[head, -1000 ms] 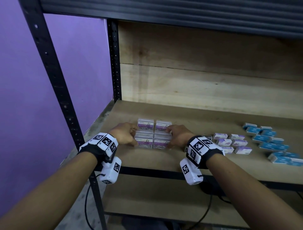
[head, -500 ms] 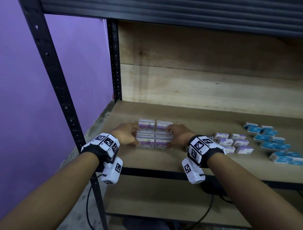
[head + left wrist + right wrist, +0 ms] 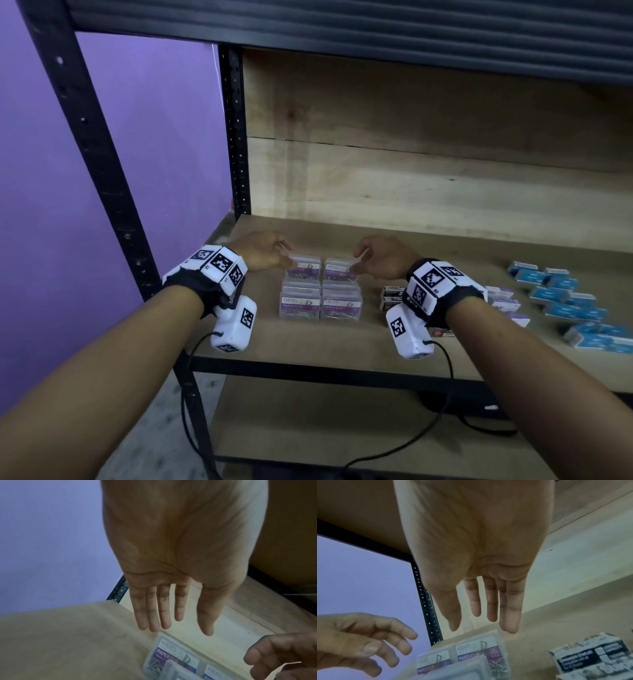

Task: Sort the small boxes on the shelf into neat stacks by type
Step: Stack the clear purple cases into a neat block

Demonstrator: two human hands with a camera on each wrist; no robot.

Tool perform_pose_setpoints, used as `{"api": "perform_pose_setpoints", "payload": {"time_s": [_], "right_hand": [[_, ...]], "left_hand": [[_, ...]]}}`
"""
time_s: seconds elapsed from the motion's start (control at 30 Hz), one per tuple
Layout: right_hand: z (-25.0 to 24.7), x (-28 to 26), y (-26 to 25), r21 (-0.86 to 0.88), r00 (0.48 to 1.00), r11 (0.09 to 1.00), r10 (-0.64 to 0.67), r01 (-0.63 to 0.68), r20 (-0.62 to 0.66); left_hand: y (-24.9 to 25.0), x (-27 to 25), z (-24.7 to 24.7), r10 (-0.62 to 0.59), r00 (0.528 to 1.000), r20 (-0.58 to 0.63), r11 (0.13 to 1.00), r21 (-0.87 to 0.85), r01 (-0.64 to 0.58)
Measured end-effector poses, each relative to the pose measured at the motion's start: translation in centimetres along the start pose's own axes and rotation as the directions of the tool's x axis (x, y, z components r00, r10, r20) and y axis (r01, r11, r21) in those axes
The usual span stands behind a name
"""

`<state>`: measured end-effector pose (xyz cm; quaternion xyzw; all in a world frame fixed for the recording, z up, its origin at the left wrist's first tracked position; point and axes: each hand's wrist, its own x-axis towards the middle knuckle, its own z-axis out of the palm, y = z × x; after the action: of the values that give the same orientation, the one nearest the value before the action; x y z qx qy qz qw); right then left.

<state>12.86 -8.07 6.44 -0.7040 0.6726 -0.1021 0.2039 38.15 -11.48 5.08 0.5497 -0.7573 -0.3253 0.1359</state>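
Clear paper clip boxes with purple labels stand as a tight two-by-two block of low stacks near the left of the wooden shelf. My left hand hovers at the back-left box, and my right hand at the back-right box. In the left wrist view the left hand has straight fingers and holds nothing. The right hand looks the same in the right wrist view. I cannot tell whether the fingertips touch the boxes.
Black-and-white staple boxes lie just right of the block, partly behind my right wrist. Farther right are small purple-and-white boxes and scattered blue boxes. A black upright post and a purple wall bound the left side.
Both hands left the sides of the front stacks, moved back to the rear pair of boxes, and their fingers straightened out.
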Motion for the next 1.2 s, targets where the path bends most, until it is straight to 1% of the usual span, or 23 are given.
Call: {"api": "perform_pose_setpoints", "payload": {"time_s": [0.1, 0.23, 0.4, 0.53, 0.77, 0.9, 1.03, 1.2], "right_hand": [[0.4, 0.9, 0.3, -0.012, 1.000, 1.000, 0.002, -0.003, -0.026], [1.0, 2.1, 0.5, -0.028, 1.000, 1.000, -0.013, 0.013, -0.003], [1.8, 3.4, 0.7, -0.029, 0.999, 0.999, -0.021, 0.022, 0.035], [2.2, 3.9, 0.8, -0.041, 0.997, 0.998, -0.043, 0.046, 0.066], [2.2, 3.8, 0.5, -0.025, 0.990, 0.995, -0.090, 0.093, 0.105], [1.9, 3.4, 0.3, -0.018, 0.981, 0.993, -0.109, 0.113, 0.162], [2.0, 3.0, 0.2, 0.004, 0.973, 0.993, -0.114, 0.116, 0.200], [2.2, 2.5, 0.2, -0.007, 0.967, 0.993, -0.116, 0.120, 0.225]], "left_hand": [[-0.2, 1.2, 0.1, -0.003, 0.998, -0.065, 1.000, 0.017, 0.004], [-0.6, 2.7, 0.6, -0.010, 0.996, -0.084, 1.000, -0.009, 0.010], [-1.5, 3.9, 1.4, -0.018, 1.000, -0.020, 0.998, -0.055, 0.017], [-1.7, 4.4, 1.9, 0.000, 0.999, 0.036, 1.000, -0.018, 0.000], [-2.0, 4.8, 2.1, 0.030, 0.999, 0.037, 1.000, 0.004, -0.030], [-1.9, 4.4, 1.9, 0.020, 0.997, 0.076, 0.999, -0.033, -0.018], [-1.7, 3.6, 1.9, 0.010, 0.994, 0.106, 0.993, -0.116, 0.003], [-1.6, 2.7, 2.0, -0.003, 0.991, 0.132, 0.993, -0.117, 0.019]]}}
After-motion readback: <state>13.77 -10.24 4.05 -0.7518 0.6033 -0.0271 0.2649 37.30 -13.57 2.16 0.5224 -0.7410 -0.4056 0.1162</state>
